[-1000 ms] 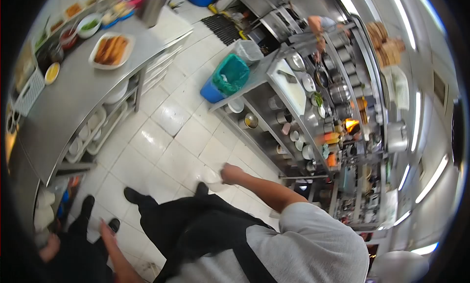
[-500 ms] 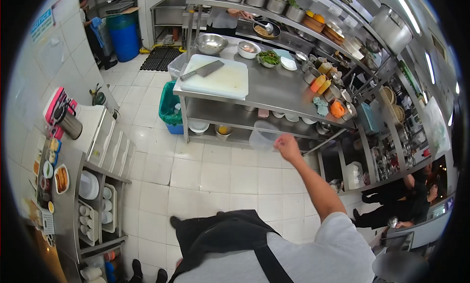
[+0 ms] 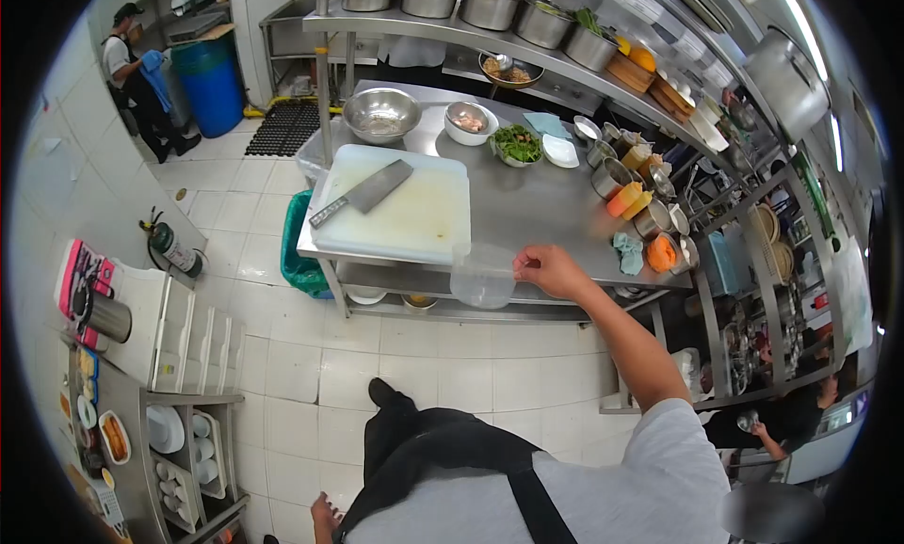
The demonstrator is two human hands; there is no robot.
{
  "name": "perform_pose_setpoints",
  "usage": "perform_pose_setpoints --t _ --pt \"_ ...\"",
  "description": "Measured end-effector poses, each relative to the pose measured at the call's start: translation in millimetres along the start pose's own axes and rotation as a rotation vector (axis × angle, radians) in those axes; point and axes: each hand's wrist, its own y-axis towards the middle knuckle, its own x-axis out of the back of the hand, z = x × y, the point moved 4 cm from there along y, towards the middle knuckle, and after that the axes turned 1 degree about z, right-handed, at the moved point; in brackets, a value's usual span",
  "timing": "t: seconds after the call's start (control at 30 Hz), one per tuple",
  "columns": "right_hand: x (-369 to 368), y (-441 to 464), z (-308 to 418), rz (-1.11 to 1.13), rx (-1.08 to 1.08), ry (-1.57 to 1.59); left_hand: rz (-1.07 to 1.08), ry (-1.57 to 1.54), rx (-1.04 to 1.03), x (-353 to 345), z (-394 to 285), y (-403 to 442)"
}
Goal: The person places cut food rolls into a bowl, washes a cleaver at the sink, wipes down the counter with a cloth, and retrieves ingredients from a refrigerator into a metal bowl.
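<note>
My right hand is closed in a pinch on the rim of a clear plastic container. The container hangs tilted by the front edge of the steel worktable, beside the corner of a white cutting board. On that board lies a cleaver, its handle toward the left. Low by my dark apron, my left hand is partly in view, fingers loosely apart and nothing seen in it. Farther back on the table are a steel bowl, a bowl of pinkish pieces and a bowl of green leaves.
Sauce bottles and an orange cloth occupy the table's right end. A shelf of steel pots runs above. A green-lined bin stands at the left end. People work at the back left and far right.
I have come closer to the worktable. My right hand and the container are now up at its front edge. My left hand has come into view at the bottom.
</note>
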Motion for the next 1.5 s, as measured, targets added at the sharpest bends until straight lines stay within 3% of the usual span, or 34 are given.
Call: perform_pose_setpoints --t 0.03,0.07,0.1,0.2,0.4,0.53,0.6,0.63,0.67,0.77,0.83,0.93,0.97,1.07,1.17,1.2,1.23,1.3,1.37,1.43,1.5 --pt "7 9 -7 0.047 -0.012 0.04 0.056 -0.024 0.052 -16 5 0" --pt "19 15 -2 0.069 -0.009 -0.006 0.248 0.48 -0.269 -30 -2 1" --pt "31 26 -6 0.069 -0.044 -0.01 0.28 0.917 -0.68 -43 -10 -3" --pt "54 54 -29 0.053 -0.128 0.027 0.191 0.244 0.095 -71 -29 17" --pt "107 163 -36 -0.147 -0.047 0.065 0.038 0.013 -0.221 -132 -216 -69" --pt "129 277 -46 -0.307 0.063 0.031 -0.054 -0.197 -0.372 -174 -279 -149" --pt "136 355 -63 -0.351 0.19 0.076 -0.102 -0.257 -0.354 -193 -257 -186" --pt "140 393 -63 -0.396 0.258 -0.112 -0.128 -0.287 -0.338 -207 -240 -199" --pt "142 426 -52 -0.473 0.124 -0.199 -0.157 -0.316 -0.316 -221 -220 -213" --pt "132 532 -72 -0.482 0.279 -0.218 -0.209 -0.38 -0.066 -263 -106 -232" --pt "116 578 -78 -0.476 0.271 -0.363 -0.204 -0.407 0.095 -300 -30 -253" --pt "91 637 -102 -0.466 0.256 -0.504 -0.052 0.334 0.002 -335 98 -268" --pt "82 653 -107 -0.463 0.244 -0.541 -0.006 0.773 0.0 -353 111 -277" --pt "63 662 -108 -0.359 0.075 -0.412 -0.036 0.686 -0.1 -388 113 -313" --pt "46 653 -98 -0.213 -0.049 -0.518 -0.103 0.52 -0.227 -410 77 -342" --pt "41 644 -90 -0.285 0.011 -0.709 -0.185 0.2 -0.026 -415 44 -351" --pt "40 622 -69 -0.198 -0.023 -0.703 -0.207 -0.007 0.05 -416 21 -349" --pt "24 622 -74 -0.318 0.189 -0.641 -0.224 -0.297 0.075 -414 -11 -340" --pt "-15 692 -137 -0.209 0.329 -0.408 -0.292 -0.404 0.096 -417 -60 -331" --pt "-31 620 -73 0.192 -0.134 0.409 -0.285 -0.422 0.011 -417 -101 -326" --pt "-37 622 -77 0.172 0.087 0.087 -0.224 -0.365 -0.025 -417 -124 -321"
